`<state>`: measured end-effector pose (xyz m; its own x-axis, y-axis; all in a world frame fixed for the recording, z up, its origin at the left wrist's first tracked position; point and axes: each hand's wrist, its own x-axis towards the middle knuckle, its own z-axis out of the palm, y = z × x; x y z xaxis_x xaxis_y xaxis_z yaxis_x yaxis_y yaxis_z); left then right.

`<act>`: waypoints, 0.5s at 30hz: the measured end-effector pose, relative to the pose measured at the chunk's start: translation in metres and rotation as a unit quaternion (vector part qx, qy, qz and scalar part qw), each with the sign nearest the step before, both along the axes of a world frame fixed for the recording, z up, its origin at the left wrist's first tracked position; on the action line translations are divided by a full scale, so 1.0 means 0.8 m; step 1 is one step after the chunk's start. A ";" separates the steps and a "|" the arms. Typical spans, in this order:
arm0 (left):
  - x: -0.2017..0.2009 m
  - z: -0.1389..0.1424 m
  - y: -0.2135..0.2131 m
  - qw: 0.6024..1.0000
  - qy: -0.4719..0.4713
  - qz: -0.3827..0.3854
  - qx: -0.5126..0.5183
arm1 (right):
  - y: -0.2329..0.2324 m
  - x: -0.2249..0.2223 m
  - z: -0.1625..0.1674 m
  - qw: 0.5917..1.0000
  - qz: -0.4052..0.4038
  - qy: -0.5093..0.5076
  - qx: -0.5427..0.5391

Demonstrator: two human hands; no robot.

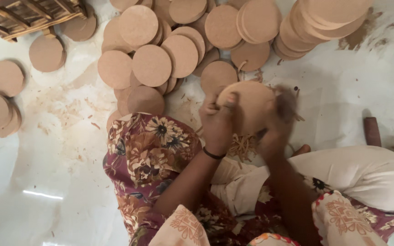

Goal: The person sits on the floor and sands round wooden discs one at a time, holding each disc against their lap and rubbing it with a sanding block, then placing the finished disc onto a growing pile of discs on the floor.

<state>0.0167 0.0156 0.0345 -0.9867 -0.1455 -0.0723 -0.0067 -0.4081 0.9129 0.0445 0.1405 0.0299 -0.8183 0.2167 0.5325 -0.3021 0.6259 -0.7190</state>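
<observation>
Above the lap, the left hand [216, 119] fingers grip the round wooden disc [247, 102] by its edge; the blurred right hand [277, 120] clasps the opposite rim. It looks light, stiff and thin, best held edgewise. More discs [151, 65] litter the floor [46, 150].

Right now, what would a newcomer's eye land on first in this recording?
The heap of round wooden discs spread over the pale floor at the top of the view. Below it, the left hand grips one disc while the blurred right hand works at its edge. Wood shavings lie under the hands.
</observation>
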 end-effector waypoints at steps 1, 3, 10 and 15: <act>-0.001 -0.004 0.002 1.000 -0.003 0.000 0.013 | -0.010 0.003 0.001 0.986 0.023 -0.041 -0.159; -0.005 -0.010 -0.003 0.999 -0.008 0.004 0.038 | -0.019 0.003 0.005 0.878 0.072 -0.118 -0.459; -0.029 -0.009 -0.046 0.939 0.066 -0.324 -0.089 | 0.080 -0.005 0.024 0.882 0.249 -0.263 -0.302; 0.000 -0.001 -0.021 0.962 0.071 -0.240 -0.110 | 0.076 -0.006 0.012 0.970 0.181 -0.112 -0.121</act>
<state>0.0168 -0.0012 0.0336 -0.9419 0.3322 0.0496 -0.0143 -0.1872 0.9822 0.0401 0.2016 0.0398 -0.9534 -0.0101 0.3016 -0.2895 0.3128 -0.9046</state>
